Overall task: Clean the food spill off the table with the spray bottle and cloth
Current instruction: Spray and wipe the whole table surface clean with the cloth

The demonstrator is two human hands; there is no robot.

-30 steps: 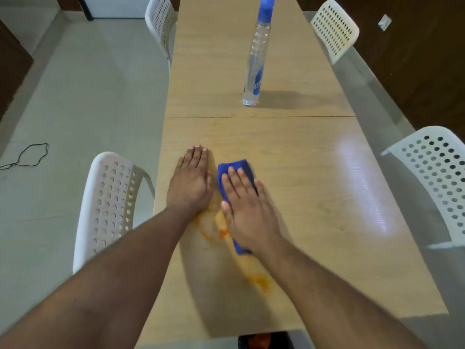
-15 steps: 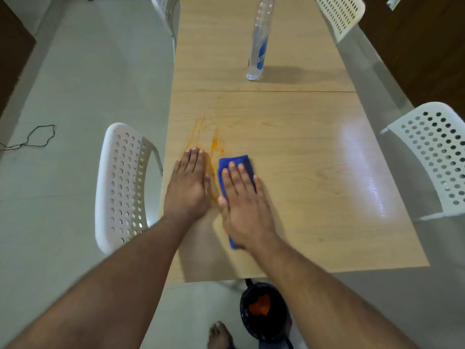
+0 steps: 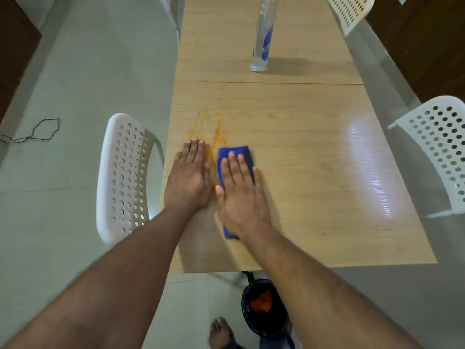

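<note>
Head view: we look down on a long wooden table.
Right hand: we see it pressed flat on the blue cloth, fingers straight and close together.
Left hand: flat on bare wood just beside the cloth, fingers together, holding nothing.
Spill: orange streaks just beyond both hands' fingertips.
Spray bottle: upright, far along the table, well apart from the hands.
Floor: dark bin with orange contents below the near table edge; white chair at left.
</note>
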